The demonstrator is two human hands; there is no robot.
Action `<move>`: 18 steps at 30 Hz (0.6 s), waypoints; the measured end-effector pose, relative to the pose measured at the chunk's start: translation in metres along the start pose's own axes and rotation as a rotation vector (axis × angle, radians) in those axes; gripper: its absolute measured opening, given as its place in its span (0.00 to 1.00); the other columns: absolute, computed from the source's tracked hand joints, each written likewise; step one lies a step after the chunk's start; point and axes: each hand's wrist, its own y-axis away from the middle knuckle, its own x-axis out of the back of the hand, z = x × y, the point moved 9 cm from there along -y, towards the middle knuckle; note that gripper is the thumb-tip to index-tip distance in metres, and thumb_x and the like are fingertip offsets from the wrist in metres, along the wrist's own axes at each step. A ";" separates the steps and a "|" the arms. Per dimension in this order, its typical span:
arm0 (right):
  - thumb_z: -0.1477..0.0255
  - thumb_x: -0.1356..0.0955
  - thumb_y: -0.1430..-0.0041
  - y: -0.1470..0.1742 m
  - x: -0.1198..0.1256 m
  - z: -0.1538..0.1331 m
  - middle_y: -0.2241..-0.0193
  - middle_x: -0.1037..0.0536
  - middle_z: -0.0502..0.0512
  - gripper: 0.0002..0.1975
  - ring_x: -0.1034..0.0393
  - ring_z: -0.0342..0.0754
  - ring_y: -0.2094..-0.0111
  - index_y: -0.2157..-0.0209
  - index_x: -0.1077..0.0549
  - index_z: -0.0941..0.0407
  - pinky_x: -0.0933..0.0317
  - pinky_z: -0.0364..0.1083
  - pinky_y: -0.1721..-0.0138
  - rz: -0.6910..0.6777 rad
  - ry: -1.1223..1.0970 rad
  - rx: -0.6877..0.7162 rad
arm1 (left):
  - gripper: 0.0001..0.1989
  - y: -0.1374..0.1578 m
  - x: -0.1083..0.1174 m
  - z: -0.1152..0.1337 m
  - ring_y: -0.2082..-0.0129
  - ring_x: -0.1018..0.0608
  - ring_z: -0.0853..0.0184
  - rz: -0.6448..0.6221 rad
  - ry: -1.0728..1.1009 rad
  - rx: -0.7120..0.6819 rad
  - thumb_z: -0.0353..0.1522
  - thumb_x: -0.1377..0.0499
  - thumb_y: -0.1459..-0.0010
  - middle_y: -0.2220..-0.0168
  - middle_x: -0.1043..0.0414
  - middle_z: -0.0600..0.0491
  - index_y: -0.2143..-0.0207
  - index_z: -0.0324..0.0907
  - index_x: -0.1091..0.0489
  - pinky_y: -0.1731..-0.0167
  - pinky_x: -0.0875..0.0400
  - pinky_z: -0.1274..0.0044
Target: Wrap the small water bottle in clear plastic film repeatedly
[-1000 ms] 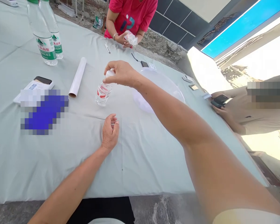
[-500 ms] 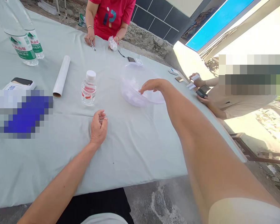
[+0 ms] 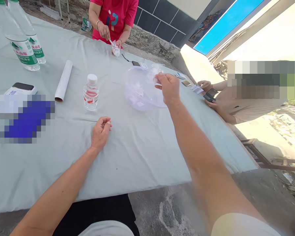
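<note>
Pinched in my right hand [image 3: 170,86] is a crumpled piece of clear plastic film [image 3: 154,72], held up above the far right side of a translucent lilac basin [image 3: 127,95]. Inside the basin lie white, crinkled pieces [image 3: 138,90] that I cannot identify. My left hand [image 3: 100,132] rests on its side on the cloth, fingers loosely curled, with nothing seen in them. Just beyond it stands a small clear bottle [image 3: 90,93] with a white cap and a red-and-white label, upright and untouched.
A white roll [image 3: 64,80], a phone on a white box [image 3: 17,90] and two large water bottles [image 3: 23,52] are on the left. Across the table a person in red [image 3: 113,19] handles a wrapped bottle [image 3: 115,49]. Another person [image 3: 236,105] sits at the right, holding small items.
My right hand has risen from the basin and now holds the clear film. My left hand has barely moved. The person in red has brought a hand over to the wrapped bottle.
</note>
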 end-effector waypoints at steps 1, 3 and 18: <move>0.60 0.40 0.31 0.022 -0.006 -0.009 0.56 0.20 0.55 0.17 0.26 0.46 0.54 0.61 0.24 0.53 0.28 0.50 0.55 -0.040 -0.109 0.017 | 0.10 0.001 -0.002 0.001 0.67 0.24 0.68 -0.034 0.039 0.031 0.38 0.42 0.42 0.64 0.28 0.52 0.61 0.42 0.29 0.67 0.26 0.74; 0.54 0.33 0.36 0.075 -0.033 -0.019 0.54 0.20 0.51 0.14 0.27 0.48 0.51 0.60 0.21 0.48 0.29 0.51 0.54 -0.222 -0.458 0.008 | 0.15 0.005 -0.010 0.005 0.66 0.23 0.67 -0.131 0.149 0.101 0.44 0.42 0.40 0.65 0.27 0.51 0.61 0.41 0.27 0.67 0.25 0.74; 0.45 0.31 0.44 0.202 -0.114 0.060 0.65 0.20 0.52 0.24 0.27 0.43 0.68 0.64 0.24 0.52 0.33 0.43 0.68 -0.205 -0.862 -0.441 | 0.08 0.015 -0.015 0.029 0.67 0.28 0.70 -0.235 -0.108 0.036 0.38 0.39 0.41 0.69 0.29 0.56 0.70 0.43 0.28 0.62 0.29 0.76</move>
